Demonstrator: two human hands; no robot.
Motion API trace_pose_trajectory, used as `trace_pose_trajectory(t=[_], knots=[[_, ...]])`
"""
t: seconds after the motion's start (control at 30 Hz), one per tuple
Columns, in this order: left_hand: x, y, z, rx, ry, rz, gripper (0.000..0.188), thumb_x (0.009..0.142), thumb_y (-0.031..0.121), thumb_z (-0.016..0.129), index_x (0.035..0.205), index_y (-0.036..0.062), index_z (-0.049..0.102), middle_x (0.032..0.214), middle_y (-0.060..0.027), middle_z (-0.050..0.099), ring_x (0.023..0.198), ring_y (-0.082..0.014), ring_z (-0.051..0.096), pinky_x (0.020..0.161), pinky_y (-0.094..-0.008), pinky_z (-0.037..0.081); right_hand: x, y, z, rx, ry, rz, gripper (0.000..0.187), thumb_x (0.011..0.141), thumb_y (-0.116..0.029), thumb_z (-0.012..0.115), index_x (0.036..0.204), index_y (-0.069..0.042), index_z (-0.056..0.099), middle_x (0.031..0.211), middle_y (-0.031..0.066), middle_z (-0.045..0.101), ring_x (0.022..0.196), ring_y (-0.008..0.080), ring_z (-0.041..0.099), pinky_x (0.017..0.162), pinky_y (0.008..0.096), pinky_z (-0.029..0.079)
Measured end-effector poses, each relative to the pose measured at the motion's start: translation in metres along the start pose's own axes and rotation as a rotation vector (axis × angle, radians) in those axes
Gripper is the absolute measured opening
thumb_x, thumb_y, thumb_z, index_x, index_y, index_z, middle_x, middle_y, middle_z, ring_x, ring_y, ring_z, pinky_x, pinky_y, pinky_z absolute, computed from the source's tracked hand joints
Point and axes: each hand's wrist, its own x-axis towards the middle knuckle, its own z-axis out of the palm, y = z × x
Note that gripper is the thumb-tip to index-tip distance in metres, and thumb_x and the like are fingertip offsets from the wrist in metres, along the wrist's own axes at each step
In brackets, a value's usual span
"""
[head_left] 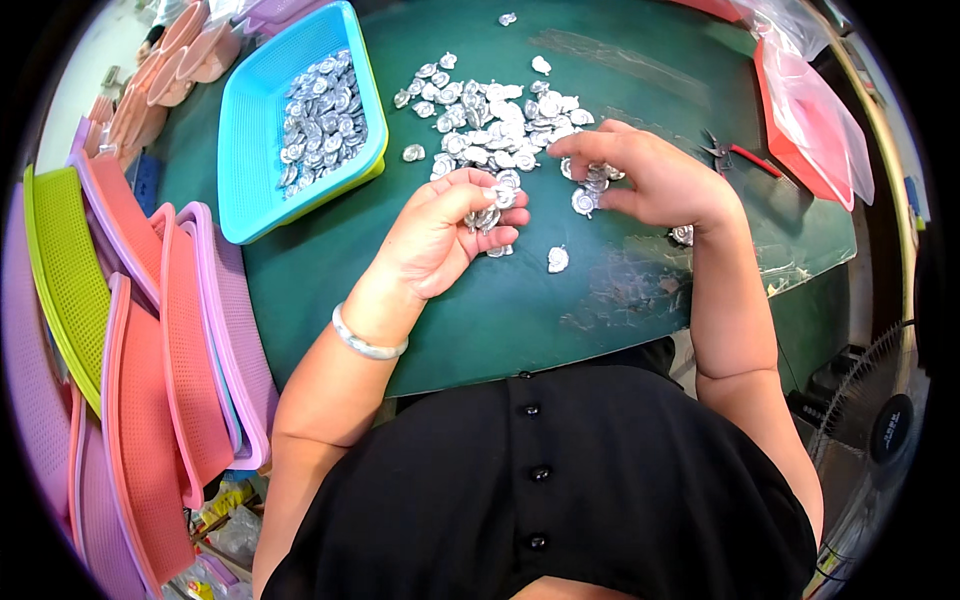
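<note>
Small silver metal pieces, shaped like spiral shells, lie in a loose pile [500,125] on the green tabletop [640,275]. My left hand [425,235] is closed around several silver pieces [486,218], just at the pile's near edge. My right hand [665,180] arches over the pile's right side, thumb and fingers apart. Between them sit a few silver pieces [583,202], which seem to rest on the table. A single silver piece [557,260] lies alone nearer to me, and another [682,235] shows partly beside my right wrist.
At the back left, a blue plastic basket [238,150] holds many more silver pieces [322,120]. Pink, purple and green baskets [150,420] lean in stacks along the left. Red-handled pliers [755,160] and a red tray [800,140] with clear plastic lie right. A fan [885,430] stands lower right.
</note>
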Motion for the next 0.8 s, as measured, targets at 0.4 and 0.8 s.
trace_pose_trajectory(t=[0.4, 0.8], knots=[[-0.001, -0.002, 0.006, 0.159, 0.053, -0.048, 0.015, 0.083, 0.012, 0.054, 0.094, 0.0011, 0.057, 0.078, -0.0084, 0.059, 0.063, -0.0146, 0.057, 0.049, -0.0201, 0.044, 0.010, -0.008, 0.022, -0.084, 0.041, -0.037, 0.054, 0.062, 0.007, 0.060, 0.114, -0.006, 0.052, 0.077, 0.0086, 0.058, 0.079, 0.0264, 0.052, 0.073, 0.0344, 0.044], [-0.005, -0.005, 0.015, 0.299, 0.063, -0.054, 0.019, 0.086, 0.020, 0.054, 0.084, 0.0014, 0.059, 0.065, -0.0038, 0.057, 0.053, -0.0084, 0.051, 0.043, -0.0168, 0.037, 0.018, -0.013, 0.031, 0.909, 0.176, 0.069, 0.047, 0.073, 0.008, 0.056, 0.118, 0.002, 0.044, 0.074, -0.0014, 0.049, 0.070, 0.0056, 0.048, 0.065, 0.0201, 0.041]])
